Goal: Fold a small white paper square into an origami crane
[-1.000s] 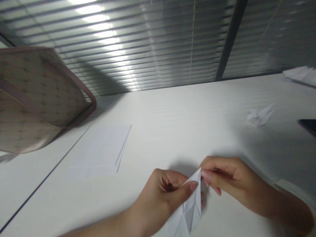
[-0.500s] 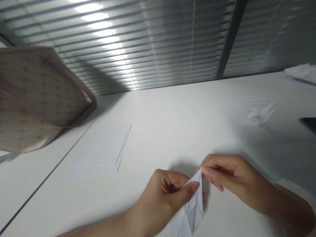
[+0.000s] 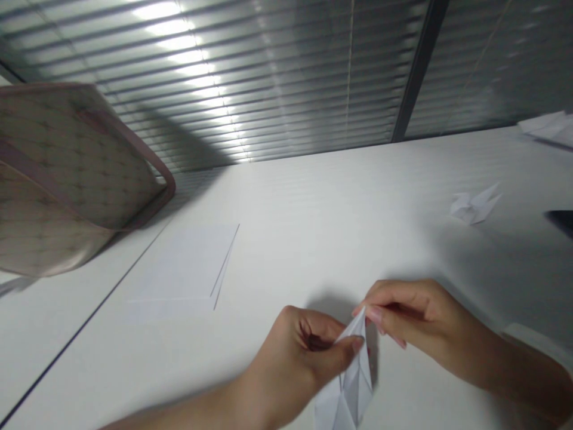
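A half-folded white paper model [image 3: 351, 388] with a pointed tip is held just above the white table [image 3: 313, 227], low in the middle of the view. My left hand [image 3: 308, 352] grips its upper part, thumb pressed along the flap and fingers curled behind. My right hand [image 3: 416, 325] pinches the pointed tip from the right with thumb and forefinger. Both hands are closed on the paper.
A few flat white sheets [image 3: 188, 269] lie on the table to the left of my hands. A patterned beige bag [image 3: 67, 179] stands at the far left. A finished folded paper figure [image 3: 474, 203] rests at the right, a dark object [image 3: 561, 220] at the right edge, and more paper [image 3: 548, 126] at the far right corner.
The paper model has sunk a little and tilted, and my left thumb has slid down along its flap. My right hand keeps its pinch on the tip.
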Demonstrator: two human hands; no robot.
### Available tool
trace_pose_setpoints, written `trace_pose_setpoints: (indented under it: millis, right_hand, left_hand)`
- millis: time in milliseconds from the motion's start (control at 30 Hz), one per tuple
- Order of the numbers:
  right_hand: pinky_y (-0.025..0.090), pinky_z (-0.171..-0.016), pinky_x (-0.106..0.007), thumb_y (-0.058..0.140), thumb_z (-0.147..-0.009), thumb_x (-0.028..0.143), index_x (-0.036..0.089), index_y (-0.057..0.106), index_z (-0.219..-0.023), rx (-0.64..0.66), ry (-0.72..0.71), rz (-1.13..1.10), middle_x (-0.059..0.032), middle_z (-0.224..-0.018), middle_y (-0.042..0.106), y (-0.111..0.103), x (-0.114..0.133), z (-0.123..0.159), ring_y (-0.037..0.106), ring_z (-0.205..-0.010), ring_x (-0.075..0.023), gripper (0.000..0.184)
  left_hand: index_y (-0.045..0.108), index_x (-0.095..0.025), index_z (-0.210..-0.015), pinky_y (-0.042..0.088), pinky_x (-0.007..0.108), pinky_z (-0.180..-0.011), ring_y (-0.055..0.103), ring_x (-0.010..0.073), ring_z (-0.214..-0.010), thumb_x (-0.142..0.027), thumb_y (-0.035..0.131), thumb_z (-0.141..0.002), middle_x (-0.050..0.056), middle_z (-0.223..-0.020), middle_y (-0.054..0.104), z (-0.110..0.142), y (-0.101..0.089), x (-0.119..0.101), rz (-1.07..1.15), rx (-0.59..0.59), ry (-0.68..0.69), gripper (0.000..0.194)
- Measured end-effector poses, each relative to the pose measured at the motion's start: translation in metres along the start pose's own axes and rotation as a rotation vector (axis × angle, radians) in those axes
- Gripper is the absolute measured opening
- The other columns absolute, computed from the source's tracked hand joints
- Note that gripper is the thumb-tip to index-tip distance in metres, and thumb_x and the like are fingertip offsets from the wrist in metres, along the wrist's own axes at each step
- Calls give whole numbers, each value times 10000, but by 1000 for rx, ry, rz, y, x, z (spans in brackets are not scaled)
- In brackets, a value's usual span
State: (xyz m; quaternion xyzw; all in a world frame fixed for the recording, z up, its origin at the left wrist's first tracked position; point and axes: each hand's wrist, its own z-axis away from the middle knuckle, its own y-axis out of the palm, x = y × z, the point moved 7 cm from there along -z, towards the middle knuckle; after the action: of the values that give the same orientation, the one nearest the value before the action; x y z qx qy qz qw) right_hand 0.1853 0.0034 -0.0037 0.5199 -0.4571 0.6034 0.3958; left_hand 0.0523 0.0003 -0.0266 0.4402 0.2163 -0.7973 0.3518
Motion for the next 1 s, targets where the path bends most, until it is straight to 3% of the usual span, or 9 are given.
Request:
trace_pose_setpoints:
  millis: [133,333,633,1000]
  right_hand:
    - [349,-456,-207,583,-818,288,188,703,-801,-21,28,-1,13,-607,544,0,-3,1,417,-513,-90,157]
    - [371,-481,-205,568,-829,315,182,652,-643,-63,25,79,34,-530,466,-1,-1,0,417,-512,-91,244]
    - [361,-492,-206,537,-858,340,169,658,-736,-52,33,71,29,-581,472,1,-4,3,420,-540,-92,242]
    - [383,-516,-222,499,-872,379,172,602,-659,29,87,-21,31,-546,471,0,-10,0,453,-538,-100,314]
  left_hand:
    - [675,-117,-602,252,238,-451,303,84,-475,-474,643,-746,-19,-498,436,-1,-1,-2,2,-30,10,386]
    - [699,-122,-611,266,230,-432,363,90,-458,-496,636,-749,-7,-493,498,-1,0,-6,-4,-31,27,403]
    - [712,-91,-688,307,242,-495,420,106,-518,-446,620,-783,26,-580,559,-1,2,-1,5,11,0,379]
    - [726,-84,-697,279,231,-504,417,90,-529,-444,669,-752,32,-604,579,0,1,-5,71,25,1,369]
